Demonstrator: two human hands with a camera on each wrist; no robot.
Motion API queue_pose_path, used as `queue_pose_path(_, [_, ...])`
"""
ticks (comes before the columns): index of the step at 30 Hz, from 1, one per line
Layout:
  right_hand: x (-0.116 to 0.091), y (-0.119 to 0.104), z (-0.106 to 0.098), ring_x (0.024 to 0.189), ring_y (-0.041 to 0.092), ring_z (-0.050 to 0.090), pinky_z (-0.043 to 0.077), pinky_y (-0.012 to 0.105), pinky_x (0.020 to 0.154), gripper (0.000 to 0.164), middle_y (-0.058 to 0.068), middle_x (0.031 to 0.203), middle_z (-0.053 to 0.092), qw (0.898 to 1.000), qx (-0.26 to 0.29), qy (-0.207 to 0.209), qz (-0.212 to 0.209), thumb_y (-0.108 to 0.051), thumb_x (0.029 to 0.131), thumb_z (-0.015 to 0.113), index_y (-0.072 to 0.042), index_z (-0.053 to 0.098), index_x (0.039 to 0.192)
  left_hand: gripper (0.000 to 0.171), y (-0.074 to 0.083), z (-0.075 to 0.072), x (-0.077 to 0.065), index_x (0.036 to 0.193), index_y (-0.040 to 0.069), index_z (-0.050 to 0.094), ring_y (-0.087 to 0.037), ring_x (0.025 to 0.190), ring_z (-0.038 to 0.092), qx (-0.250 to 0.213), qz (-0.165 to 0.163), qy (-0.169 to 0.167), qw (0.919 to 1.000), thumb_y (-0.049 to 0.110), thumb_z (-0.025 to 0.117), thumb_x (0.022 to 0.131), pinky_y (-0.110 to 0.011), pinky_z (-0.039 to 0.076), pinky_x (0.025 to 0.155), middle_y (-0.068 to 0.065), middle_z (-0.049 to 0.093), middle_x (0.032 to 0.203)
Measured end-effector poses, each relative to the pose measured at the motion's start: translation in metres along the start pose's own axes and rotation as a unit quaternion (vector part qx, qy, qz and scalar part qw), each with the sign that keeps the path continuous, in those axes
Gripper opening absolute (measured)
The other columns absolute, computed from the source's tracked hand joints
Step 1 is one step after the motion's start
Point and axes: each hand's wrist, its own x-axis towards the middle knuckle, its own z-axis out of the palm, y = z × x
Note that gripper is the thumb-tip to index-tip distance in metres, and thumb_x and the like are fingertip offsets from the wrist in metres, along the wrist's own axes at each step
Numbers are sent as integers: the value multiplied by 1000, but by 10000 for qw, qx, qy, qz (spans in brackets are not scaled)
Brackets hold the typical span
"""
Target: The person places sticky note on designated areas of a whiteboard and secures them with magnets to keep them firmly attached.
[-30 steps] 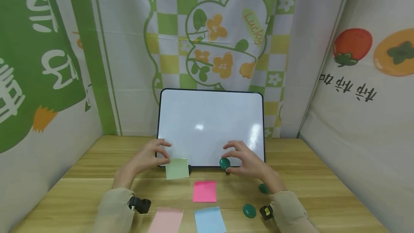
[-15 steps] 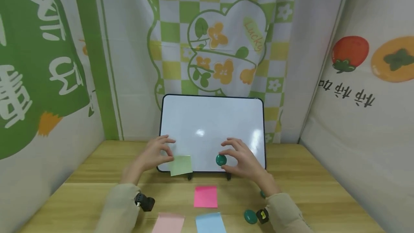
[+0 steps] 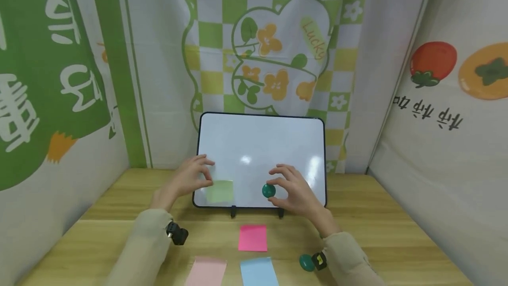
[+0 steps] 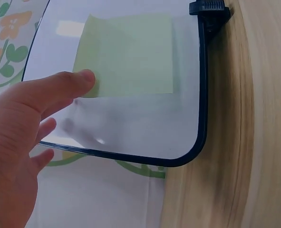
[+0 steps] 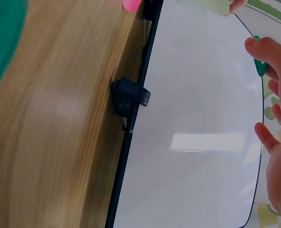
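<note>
My left hand [image 3: 186,179] pinches the upper left corner of a pale green sticky note [image 3: 221,191] between thumb and finger. That note lies over the lower left part of a black-framed whiteboard [image 3: 258,140]; in the left wrist view the note [image 4: 130,57] hangs close to the board, its corner slightly curled by the thumb. Over the board's lower right part, my right hand [image 3: 295,192] holds a round green magnet [image 3: 268,190] by its edges. In the right wrist view this magnet [image 5: 260,66] shows edge-on between thumb and fingers.
A bright pink sticky note [image 3: 252,238], a light pink one [image 3: 206,272] and a blue one [image 3: 259,272] lie on the wooden table [image 3: 99,233]. Another green magnet [image 3: 306,262] lies beside the right wrist camera. Black feet [image 3: 233,211] support the board.
The green note has moved up and right from the board's lower edge onto its face, now level. My right hand has carried the magnet slightly left and up, towards the note.
</note>
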Motion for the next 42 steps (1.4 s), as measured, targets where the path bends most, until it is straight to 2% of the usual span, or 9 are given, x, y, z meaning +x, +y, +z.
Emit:
queue_pose_path(10, [7, 0, 5, 129, 33, 50, 46, 52, 105, 37, 6, 124, 62, 9995, -173, 225, 123, -24, 74, 87, -15, 72, 106, 13, -1, -6, 17, 70, 19, 74, -43, 146, 30, 415, 52, 385, 9984, 19, 83, 79, -63, 18, 119, -15, 59, 139])
queue_pose_path(15, [11, -2, 8, 126, 34, 51, 47, 53, 102, 37, 8, 123, 62, 9991, -169, 373, 92, -24, 73, 87, -13, 72, 105, 13, -3, -8, 19, 70, 20, 73, -43, 146, 31, 505, 34, 366, 9980, 21, 82, 79, -64, 20, 118, -14, 60, 139])
queue_pose_path(22, [16, -4, 11, 127, 33, 50, 47, 53, 103, 36, 8, 124, 62, 9987, -314, 361, 167, -24, 74, 86, -13, 72, 105, 13, -3, -11, 23, 70, 18, 74, -44, 146, 30, 584, -96, 245, 9979, 20, 81, 80, -64, 17, 119, -15, 58, 141])
queue_pose_path(29, [26, -5, 12, 126, 32, 50, 47, 51, 102, 36, 8, 122, 61, 9973, -490, 517, 150, -25, 74, 87, -12, 72, 104, 12, -3, -13, 29, 72, 16, 74, -42, 146, 30, 625, -40, 370, 9974, 19, 81, 81, -63, 17, 120, -14, 58, 141])
queue_pose_path(42, [41, -12, 18, 127, 29, 50, 45, 47, 106, 38, 7, 124, 61, 9961, -690, 528, 150, -28, 75, 86, -13, 72, 108, 13, -6, -14, 33, 71, 17, 74, -41, 145, 32, 791, -20, 432, 9959, 20, 81, 81, -61, 19, 120, -14, 59, 140])
